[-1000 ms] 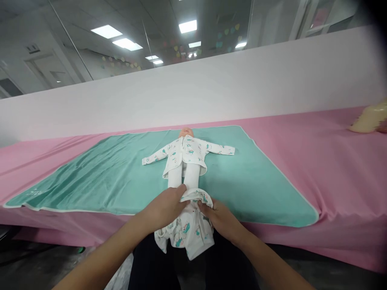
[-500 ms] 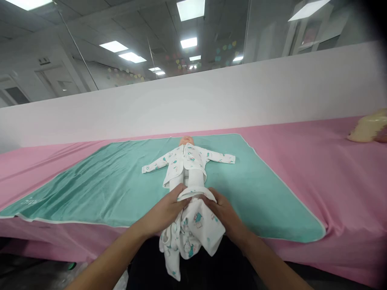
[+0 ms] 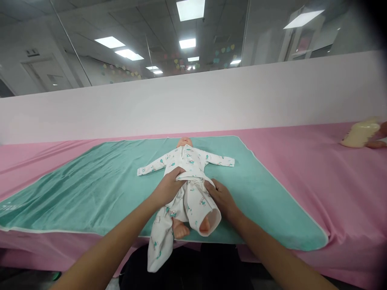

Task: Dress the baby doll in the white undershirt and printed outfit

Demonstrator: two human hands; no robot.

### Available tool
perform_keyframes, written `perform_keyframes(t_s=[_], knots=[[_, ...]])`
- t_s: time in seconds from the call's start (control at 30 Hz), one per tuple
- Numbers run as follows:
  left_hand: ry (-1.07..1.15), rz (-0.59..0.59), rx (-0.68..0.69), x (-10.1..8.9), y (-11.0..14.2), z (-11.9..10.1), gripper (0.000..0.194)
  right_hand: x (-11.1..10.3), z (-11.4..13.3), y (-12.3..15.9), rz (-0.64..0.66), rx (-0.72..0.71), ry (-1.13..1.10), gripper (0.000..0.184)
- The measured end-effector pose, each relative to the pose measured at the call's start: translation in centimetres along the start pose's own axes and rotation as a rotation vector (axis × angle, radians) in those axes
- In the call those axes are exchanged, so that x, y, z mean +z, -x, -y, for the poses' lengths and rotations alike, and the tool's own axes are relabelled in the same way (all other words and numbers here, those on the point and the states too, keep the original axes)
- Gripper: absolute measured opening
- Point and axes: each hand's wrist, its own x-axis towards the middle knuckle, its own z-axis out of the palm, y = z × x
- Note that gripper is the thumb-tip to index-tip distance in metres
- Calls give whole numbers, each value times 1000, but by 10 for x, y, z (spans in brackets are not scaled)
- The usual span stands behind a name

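A baby doll [image 3: 184, 142] lies on its back on a green blanket [image 3: 121, 177], arms spread and head toward the wall. It wears a white printed jacket [image 3: 189, 158]. Matching baby pants [image 3: 196, 203] are drawn up around its legs to the jacket's hem. My left hand [image 3: 169, 187] grips the waistband on the left, thumb on top. On the right, my right hand [image 3: 221, 198] pinches the same waistband. One doll foot [image 3: 180, 229] shows bare beside a limp pant leg [image 3: 160, 243]; the other foot [image 3: 204, 225] sits inside the right cuff.
Pink cloth [image 3: 302, 161] covers the table under the blanket. A low white wall [image 3: 151, 108] with glass above runs along the back. At the far right is a pale yellow bottle-like thing [image 3: 359, 135], with part of another person's hand [image 3: 381, 137] against it.
Both hands have moved up the doll's legs with the waistband, away from me. The pants, bunched near the feet before, now cover the legs, and both feet show.
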Motion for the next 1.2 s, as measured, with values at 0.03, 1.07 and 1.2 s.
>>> perform_keyframes(t_s=[0.03,1.07,1.2], knots=[[-48,-6,8,-1,-6,2,18,-2,-2,-8,16,13,-20,41],[119,96,-342,-4,105,-1,19,-17,30,-52,654,-191,152,43],[100,-48,-366,4,127,-17,14,0,74,-52,1083,-230,432,35]])
